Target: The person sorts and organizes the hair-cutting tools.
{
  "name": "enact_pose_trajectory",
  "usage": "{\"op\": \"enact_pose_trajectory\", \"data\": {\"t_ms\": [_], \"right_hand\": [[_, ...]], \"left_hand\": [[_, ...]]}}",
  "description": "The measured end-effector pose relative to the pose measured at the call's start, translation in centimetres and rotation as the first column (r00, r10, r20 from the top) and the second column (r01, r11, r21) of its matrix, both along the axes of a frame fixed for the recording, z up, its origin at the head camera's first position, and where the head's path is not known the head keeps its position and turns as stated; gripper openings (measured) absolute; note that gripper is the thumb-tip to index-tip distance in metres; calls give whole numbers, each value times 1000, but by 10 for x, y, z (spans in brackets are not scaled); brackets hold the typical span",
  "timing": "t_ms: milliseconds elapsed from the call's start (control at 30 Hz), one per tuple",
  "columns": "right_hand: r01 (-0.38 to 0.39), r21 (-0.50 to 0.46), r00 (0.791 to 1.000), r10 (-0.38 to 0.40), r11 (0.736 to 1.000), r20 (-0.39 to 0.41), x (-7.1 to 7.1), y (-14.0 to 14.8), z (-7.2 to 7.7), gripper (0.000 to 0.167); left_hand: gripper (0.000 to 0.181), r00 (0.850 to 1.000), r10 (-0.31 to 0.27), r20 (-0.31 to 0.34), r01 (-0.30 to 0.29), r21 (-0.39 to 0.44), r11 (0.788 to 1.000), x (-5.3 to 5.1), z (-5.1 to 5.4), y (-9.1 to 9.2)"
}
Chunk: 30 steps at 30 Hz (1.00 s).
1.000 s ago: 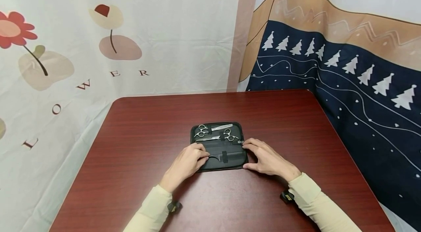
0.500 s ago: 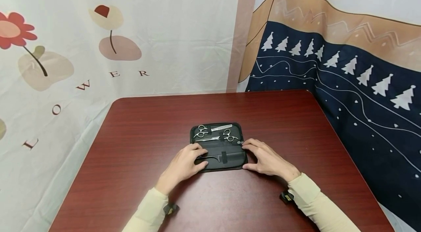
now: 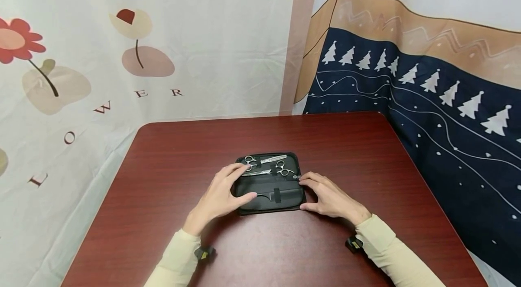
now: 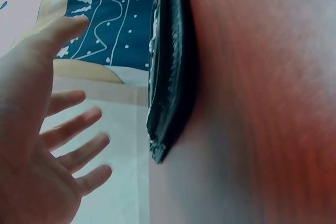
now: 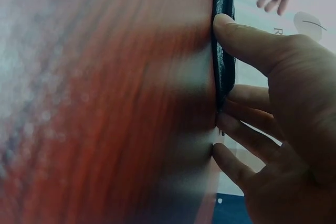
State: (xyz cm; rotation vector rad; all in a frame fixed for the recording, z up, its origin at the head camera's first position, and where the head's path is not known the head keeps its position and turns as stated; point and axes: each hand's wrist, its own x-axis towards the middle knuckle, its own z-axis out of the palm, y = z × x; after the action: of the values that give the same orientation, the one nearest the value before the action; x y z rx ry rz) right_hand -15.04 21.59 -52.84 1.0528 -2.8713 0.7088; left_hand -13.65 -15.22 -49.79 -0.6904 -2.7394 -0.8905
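A black case [image 3: 264, 185] lies unfolded on the table. Its far half holds two pairs of silver scissors [image 3: 273, 159], and a dark comb [image 3: 264, 195] is strapped in the near half. Over the case's left side, the left hand [image 3: 217, 194] is spread, fingers and thumb apart; in the left wrist view that hand [image 4: 42, 119] is raised clear of the case [image 4: 176, 72] and holds nothing. The right hand [image 3: 333, 196] rests at the case's right edge. In the right wrist view, the thumb of this hand [image 5: 294, 98] touches the case's side [image 5: 224, 61].
The reddish-brown table [image 3: 183, 151] has rounded far corners. Behind it hangs a pale cloth [image 3: 224, 52] with flower prints, and at the right a dark blue cloth [image 3: 427, 110] with white trees. A small black device [image 3: 205, 253] sits at the left wrist.
The left hand has let go of the comb at the case's near left, and its fingers have spread and moved up toward the scissors. The right hand has stayed in place.
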Motion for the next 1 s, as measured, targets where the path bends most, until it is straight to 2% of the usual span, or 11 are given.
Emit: {"op": "enact_pose_trajectory", "data": {"t_ms": [300, 700, 1000], "right_hand": [[2, -6, 1000, -2, 1000, 1, 0, -1, -1, 60], [-1, -11, 1000, 1, 1000, 0, 0, -1, 0, 60], [3, -10, 1000, -3, 1000, 1, 0, -1, 0, 60]], "left_hand": [[93, 1000, 18, -12, -18, -27, 999, -20, 2, -6], [93, 997, 37, 70, -33, -56, 998, -54, 5, -9], [90, 991, 44, 128, -27, -128, 991, -77, 2, -11]]}}
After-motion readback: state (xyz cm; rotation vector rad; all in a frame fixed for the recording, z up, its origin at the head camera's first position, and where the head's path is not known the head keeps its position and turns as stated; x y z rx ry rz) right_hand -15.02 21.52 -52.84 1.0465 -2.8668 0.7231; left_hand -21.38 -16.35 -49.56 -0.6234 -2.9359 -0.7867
